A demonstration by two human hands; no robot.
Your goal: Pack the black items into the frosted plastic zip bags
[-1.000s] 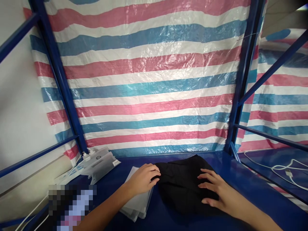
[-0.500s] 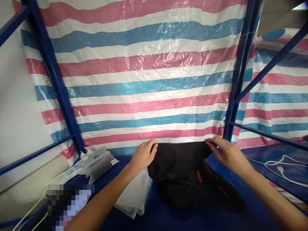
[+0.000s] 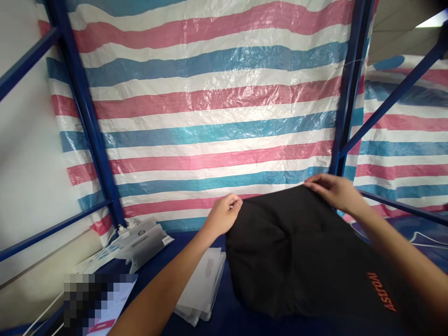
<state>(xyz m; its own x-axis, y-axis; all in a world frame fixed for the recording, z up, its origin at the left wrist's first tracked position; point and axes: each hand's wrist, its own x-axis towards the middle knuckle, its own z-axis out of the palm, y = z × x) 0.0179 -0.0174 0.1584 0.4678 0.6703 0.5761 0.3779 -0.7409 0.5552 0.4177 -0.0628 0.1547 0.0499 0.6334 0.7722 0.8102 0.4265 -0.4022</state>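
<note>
A black cloth (image 3: 301, 252), which looks like a bag, is stretched between my two hands, its upper edge slanting up to the right. My left hand (image 3: 224, 213) pinches its upper left corner between thumb and fingers. At the upper right corner, my right hand (image 3: 331, 190) pinches the same edge. Orange lettering (image 3: 382, 291) shows upside down near the lower right of the cloth. The cloth's lower part hangs over the blue surface (image 3: 224, 322) and fades into shadow. Beside my left forearm lies a stack of clear plastic packets (image 3: 202, 284) with white sheets.
Blue metal posts (image 3: 84, 112) frame a striped plastic sheet (image 3: 217, 121) behind the surface. A power strip with plugs (image 3: 131, 235) and a clear plastic sleeve (image 3: 150, 249) lie at the left. White cable (image 3: 425, 238) lies at the right. A partly pixelated item (image 3: 112, 303) is at lower left.
Both hands have raised the cloth, the right one more, so its edge now slants. More of the cloth is spread out, and its lettering has moved to the lower right. The view has shifted slightly.
</note>
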